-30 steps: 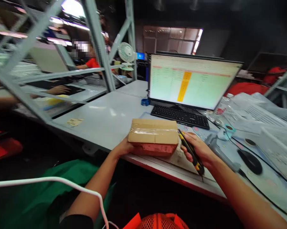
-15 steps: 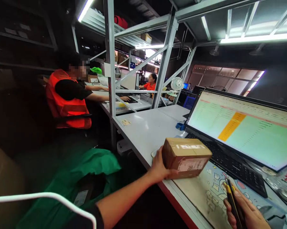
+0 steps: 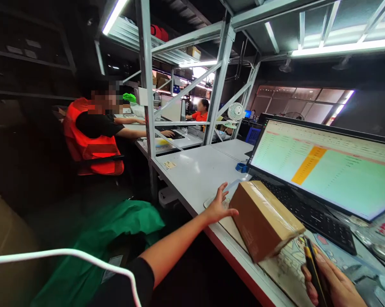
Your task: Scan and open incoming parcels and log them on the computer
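Observation:
A taped cardboard box (image 3: 259, 226) stands tilted on the desk mat, its clear tape strip facing up along the top. Beside its left end is my left hand (image 3: 219, 207), fingers spread and thumb close to the cardboard; whether the thumb touches it I cannot tell. My right hand (image 3: 333, 277) is wrapped round a black and yellow utility knife (image 3: 314, 268), its tip pointing up near the box's right corner. Under the box lies a cartoon-printed desk mat (image 3: 291, 273).
Behind the box are a black keyboard (image 3: 326, 224) and a monitor (image 3: 326, 166) showing a spreadsheet. A blue tape roll (image 3: 242, 167) lies by the monitor. A green sack (image 3: 128, 221) is below at left. A person in an orange vest (image 3: 93, 136) sits at the neighbouring desk.
The box has turned and shifted right, so its labelled side is out of sight. My left hand has let go and spread its fingers. My right hand still holds the knife.

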{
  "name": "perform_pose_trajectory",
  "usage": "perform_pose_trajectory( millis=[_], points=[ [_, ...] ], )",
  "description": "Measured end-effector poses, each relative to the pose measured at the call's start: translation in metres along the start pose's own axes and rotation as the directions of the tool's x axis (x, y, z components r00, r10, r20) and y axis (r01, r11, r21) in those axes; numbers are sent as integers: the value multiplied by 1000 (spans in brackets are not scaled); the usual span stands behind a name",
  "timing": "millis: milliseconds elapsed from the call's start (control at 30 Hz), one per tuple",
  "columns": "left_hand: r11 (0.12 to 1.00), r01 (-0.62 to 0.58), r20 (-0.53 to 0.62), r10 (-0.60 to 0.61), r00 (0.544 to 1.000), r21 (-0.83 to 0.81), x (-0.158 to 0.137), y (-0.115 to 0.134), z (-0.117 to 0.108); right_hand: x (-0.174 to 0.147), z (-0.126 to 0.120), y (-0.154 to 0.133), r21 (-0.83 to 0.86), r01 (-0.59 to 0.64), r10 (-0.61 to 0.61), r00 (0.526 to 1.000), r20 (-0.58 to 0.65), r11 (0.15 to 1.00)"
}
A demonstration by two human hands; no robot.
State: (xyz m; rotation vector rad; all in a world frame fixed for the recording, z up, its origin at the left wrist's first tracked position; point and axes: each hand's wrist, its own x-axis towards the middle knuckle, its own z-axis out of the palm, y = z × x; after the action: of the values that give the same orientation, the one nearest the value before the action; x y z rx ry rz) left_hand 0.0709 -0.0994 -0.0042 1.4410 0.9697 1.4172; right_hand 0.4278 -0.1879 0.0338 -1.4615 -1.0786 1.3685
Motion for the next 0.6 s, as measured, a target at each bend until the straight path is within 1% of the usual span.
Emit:
perform_pose_trajectory(
  millis=[33,67,133,167,200,233,267,300,333,400,433,533,600],
  points=[
    [995,74,81,-69,994,-61,13,2,-1,-7,8,-6,49,41,-41,999,-15,998],
    [988,132,139,-120,983,-76,21,3,-2,-12,15,-11,92,88,-86,996,-24,992],
    [988,149,143,-142,980,-42,27,6,-4,-18,25,-21,125,140,-145,989,30,982],
    [984,177,183,-177,967,12,27,7,-6,-19,27,-26,128,140,-148,987,58,982],
    [965,248,230,-261,937,86,27,8,-10,-19,27,-30,136,134,-146,986,78,982],
    [935,305,318,-348,882,178,26,9,-14,-18,25,-33,142,125,-140,985,99,982],
    [919,316,356,-384,852,234,25,9,-17,-17,23,-36,145,111,-128,985,113,983],
    [910,314,365,-398,842,269,24,9,-20,-17,20,-38,149,102,-121,985,123,984],
    [910,303,360,-394,846,283,23,9,-21,-18,17,-39,151,94,-114,985,132,984],
    [918,291,324,-370,870,269,18,6,-20,-22,13,-39,157,86,-109,984,142,984],
    [919,295,318,-370,873,260,15,5,-18,-24,12,-39,162,84,-108,984,145,983],
    [909,321,359,-402,843,265,10,1,-16,-29,10,-40,173,81,-107,984,144,982],
    [905,301,390,-404,827,299,9,1,-17,-29,10,-41,177,89,-113,985,131,980]
  ],
)
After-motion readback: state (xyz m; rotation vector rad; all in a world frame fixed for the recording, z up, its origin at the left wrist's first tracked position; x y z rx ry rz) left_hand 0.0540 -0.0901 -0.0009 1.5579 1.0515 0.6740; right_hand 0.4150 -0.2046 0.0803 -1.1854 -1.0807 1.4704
